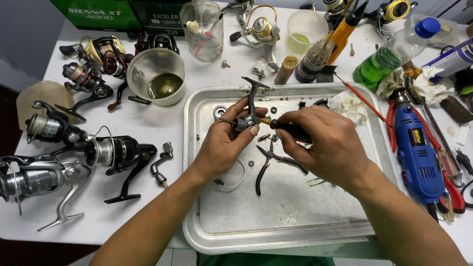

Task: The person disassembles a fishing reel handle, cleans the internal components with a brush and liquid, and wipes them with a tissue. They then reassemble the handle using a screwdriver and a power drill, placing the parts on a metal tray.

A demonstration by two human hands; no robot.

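My left hand (224, 140) holds a small reel body (245, 121) over the metal tray (276, 221); the grip is closed around it, thumb on the near side, fingers behind. The foot of the reel body points up, away from me. My right hand (330, 143) has its grip closed on a screwdriver (290, 129) with a black handle. The screwdriver lies almost level, and its brass-coloured tip touches the right side of the reel body.

In the tray, just under my hands, lie black pliers (268, 165) with the handles open. Beside them are a few small screws and washers, and a thin wire bail (235, 180) lies near my left wrist. A crumpled white tissue (347, 103) sits in the far right corner of the tray.

On the bench (148, 118) to the left of the tray several fishing reels (113, 152) lie close together. Behind them stands a plastic bowl (156, 75) with dark liquid. To the right of the tray lies a blue rotary tool (418, 152), and beyond it a bottle (394, 51) with green liquid lies tilted.
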